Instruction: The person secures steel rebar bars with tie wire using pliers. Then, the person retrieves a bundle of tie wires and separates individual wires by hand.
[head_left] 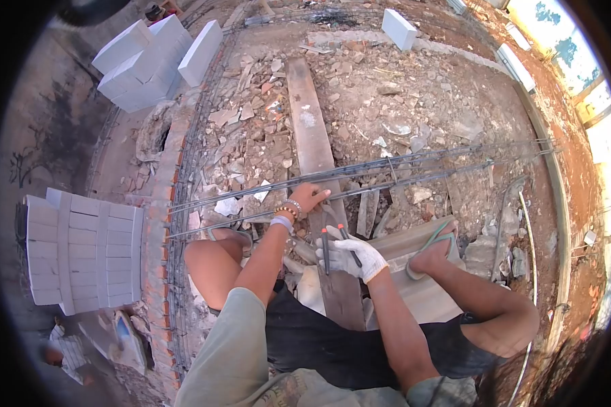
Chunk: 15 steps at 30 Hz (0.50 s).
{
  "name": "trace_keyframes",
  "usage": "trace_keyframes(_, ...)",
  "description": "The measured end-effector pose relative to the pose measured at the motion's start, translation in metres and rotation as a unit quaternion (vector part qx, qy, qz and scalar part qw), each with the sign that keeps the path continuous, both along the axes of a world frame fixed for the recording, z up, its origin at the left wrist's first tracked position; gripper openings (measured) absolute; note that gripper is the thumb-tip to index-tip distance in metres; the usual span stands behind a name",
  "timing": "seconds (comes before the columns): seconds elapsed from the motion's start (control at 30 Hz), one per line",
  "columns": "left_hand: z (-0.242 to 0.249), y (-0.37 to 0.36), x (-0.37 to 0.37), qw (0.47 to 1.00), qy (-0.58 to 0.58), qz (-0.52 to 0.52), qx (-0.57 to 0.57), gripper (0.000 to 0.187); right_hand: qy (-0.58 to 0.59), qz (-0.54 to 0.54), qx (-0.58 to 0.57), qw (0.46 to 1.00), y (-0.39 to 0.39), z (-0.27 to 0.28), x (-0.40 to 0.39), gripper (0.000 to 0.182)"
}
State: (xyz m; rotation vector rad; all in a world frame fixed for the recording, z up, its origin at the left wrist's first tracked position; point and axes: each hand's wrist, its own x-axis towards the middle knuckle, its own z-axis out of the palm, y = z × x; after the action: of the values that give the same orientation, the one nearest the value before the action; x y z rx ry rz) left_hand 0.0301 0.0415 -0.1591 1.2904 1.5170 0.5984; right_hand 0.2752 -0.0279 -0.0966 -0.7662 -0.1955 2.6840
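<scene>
At the frame's centre, the bare left hand (pixel 309 197) is by the steel rebar (pixel 360 169); whether its grip is closed, I cannot tell. Just below and right, the gloved right hand (pixel 360 253) grasps orange-tipped black tool handles (pixel 326 252).

White glove (pixel 368 256); black, orange-tipped handles (pixel 326 252); pale-grey blocks (pixel 85 252)

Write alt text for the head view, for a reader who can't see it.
A gloved right hand holds a dark, orange-tipped tool, while the bare left hand is at long metal bars that run above a plank and rubble. Pale blocks stand stacked on the picture's left.
</scene>
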Motion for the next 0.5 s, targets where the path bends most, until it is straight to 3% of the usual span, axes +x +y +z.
trace_keyframes(0.33, 0.011, 0.001, 0.0, 0.999, 0.032, -0.007, -0.003, 0.047, 0.063, -0.045, 0.005, 0.997, -0.008, -0.017, 0.001, 0.046)
trace_keyframes(0.43, 0.009, 0.001, 0.0, 0.999, 0.037, -0.004, -0.009, 0.047, 0.086, -0.033, -0.019, 0.996, -0.006, -0.024, 0.002, 0.044)
trace_keyframes(0.5, 0.005, 0.003, 0.0, 0.999, 0.04, -0.001, -0.01, 0.046, 0.097, -0.023, -0.094, 0.991, -0.005, -0.021, 0.0, 0.042)
